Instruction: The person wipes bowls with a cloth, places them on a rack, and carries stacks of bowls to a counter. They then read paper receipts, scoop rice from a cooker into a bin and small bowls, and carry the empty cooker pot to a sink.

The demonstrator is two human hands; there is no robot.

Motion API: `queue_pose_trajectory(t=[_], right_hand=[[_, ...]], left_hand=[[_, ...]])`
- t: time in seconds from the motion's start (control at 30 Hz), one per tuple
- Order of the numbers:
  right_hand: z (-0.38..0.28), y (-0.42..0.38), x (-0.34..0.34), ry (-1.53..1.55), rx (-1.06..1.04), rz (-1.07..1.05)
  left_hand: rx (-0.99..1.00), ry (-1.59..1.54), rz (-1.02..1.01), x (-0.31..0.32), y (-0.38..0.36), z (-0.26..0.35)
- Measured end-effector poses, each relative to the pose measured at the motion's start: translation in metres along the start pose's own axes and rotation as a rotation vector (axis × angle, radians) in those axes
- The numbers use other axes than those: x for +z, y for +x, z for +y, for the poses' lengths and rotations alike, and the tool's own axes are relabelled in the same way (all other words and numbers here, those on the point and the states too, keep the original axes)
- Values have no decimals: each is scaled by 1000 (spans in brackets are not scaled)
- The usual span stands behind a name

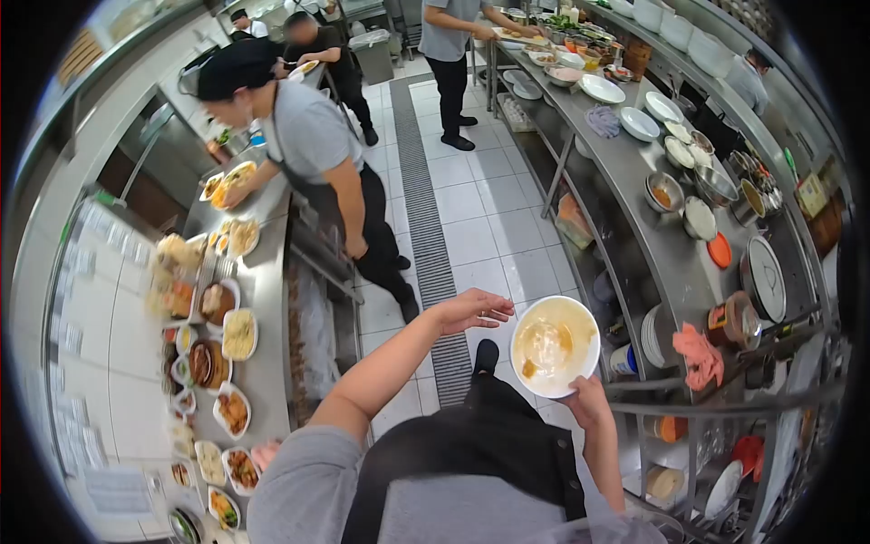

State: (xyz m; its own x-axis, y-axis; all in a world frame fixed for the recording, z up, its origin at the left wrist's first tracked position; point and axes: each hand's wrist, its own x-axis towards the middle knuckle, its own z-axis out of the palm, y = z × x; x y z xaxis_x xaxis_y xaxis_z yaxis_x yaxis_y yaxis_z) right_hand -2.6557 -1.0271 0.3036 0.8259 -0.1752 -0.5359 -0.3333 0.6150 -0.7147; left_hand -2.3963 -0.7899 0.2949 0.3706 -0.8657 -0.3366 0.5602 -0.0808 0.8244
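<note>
A white bowl point(555, 347), streaked inside with brown residue, is held over the tiled floor point(494, 218) of a kitchen.
Its rim is gripped by the right hand point(590, 402); the left hand point(473, 310) is held open beside it. Carrying appears to be in hand; a steady, level grip would be called for next. Filled dishes point(239, 334) are lined along a table point(275, 304).

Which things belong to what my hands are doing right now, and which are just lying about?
In use:
white bowl, residue inside, held in right hand
left hand, open beside it

Seemingly just lying about:
pink cloth
orange disc
stacked plates
</note>
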Motion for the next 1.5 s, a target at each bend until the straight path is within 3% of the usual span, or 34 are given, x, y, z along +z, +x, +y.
queue_pose_trajectory(t=[0.1,0.2,0.27,0.43,0.57,0.63,0.77,0.93,1.03,1.17,1.23,1.37,1.5], right_hand=[[-53,99,39,-79,16,-28],[-112,205,90,-168,83,-103],[-149,273,136,-254,142,-149],[-216,434,257,-526,252,-317],[-241,565,329,-512,306,-484],[-257,614,369,-567,165,-373],[-308,707,412,-458,201,-336],[-388,818,457,-679,166,-345],[-405,897,482,-669,87,-313],[-455,1010,559,-378,72,-530],[-473,1060,601,-202,197,-638],[-481,1178,684,-128,269,-798],[-482,1285,776,-80,382,-780]], left_hand=[[-93,-165,-107,-69,56,30],[-60,-215,-31,-126,72,85],[39,-241,192,-171,75,114],[212,-389,332,-300,88,176],[338,-457,351,-416,135,218],[314,-404,374,-471,158,273],[256,-358,339,-565,230,349],[202,-398,285,-651,315,446],[233,-462,327,-707,338,475],[350,-528,391,-775,368,544],[433,-645,422,-810,372,569],[514,-591,560,-891,369,619],[527,-521,680,-986,368,673]])
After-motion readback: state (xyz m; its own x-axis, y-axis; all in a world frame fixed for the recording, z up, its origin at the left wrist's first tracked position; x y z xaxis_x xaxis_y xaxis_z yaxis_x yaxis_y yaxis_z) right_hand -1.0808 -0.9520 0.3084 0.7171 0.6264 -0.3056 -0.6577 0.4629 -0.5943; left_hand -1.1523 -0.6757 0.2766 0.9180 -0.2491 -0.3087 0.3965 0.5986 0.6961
